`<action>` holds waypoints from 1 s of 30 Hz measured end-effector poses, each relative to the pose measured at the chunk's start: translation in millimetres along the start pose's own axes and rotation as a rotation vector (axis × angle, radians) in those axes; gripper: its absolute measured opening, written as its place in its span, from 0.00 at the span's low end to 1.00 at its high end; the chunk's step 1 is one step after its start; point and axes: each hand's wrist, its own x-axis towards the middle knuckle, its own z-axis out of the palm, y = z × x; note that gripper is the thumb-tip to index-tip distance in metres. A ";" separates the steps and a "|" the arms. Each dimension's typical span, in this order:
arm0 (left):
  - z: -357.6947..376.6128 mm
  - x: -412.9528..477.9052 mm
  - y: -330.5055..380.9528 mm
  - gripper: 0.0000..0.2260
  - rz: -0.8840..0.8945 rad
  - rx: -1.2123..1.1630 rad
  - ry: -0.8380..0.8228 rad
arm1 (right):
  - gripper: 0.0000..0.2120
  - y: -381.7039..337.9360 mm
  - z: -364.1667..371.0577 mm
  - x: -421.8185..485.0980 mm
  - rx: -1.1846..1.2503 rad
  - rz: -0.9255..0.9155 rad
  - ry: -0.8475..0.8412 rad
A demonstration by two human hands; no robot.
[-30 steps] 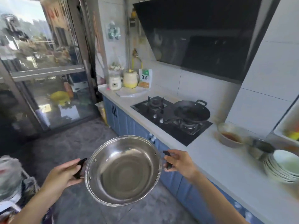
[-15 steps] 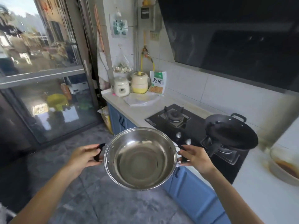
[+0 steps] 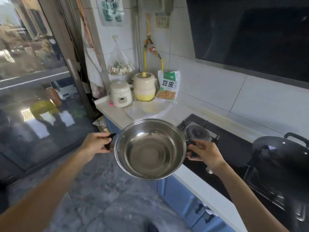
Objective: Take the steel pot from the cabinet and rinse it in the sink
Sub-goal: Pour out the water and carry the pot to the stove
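I hold the steel pot [image 3: 150, 149] in front of me by its two black side handles, over the floor and the counter's front edge. It is shiny, round and empty, with its mouth tilted toward me. My left hand [image 3: 96, 144] grips the left handle. My right hand [image 3: 203, 154] grips the right handle. No sink is in view.
A white counter [image 3: 115, 113] on blue cabinets [image 3: 180, 195] runs along the right. On it are a black gas hob [image 3: 227, 148] with a black wok [image 3: 280, 153], a small rice cooker [image 3: 119, 93], a cream pot [image 3: 145, 88] and a food bag [image 3: 168, 86]. A glass door [image 3: 33, 81] is at left.
The view has swung left and nearer the counter's far end, so the bowls at right are gone from sight. The pot stays in both hands, now held higher beside the hob.
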 end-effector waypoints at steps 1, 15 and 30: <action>2.6 27.4 8.7 0.18 -0.007 0.011 -0.002 | 0.13 -2.9 5.7 22.4 -0.003 0.013 0.009; 46.2 308.9 41.7 0.17 -0.067 0.214 -0.167 | 0.13 19.2 59.1 202.7 0.048 0.130 0.254; 89.6 512.2 -50.7 0.16 -0.042 0.395 -0.551 | 0.11 125.7 150.3 251.8 -0.075 0.306 0.629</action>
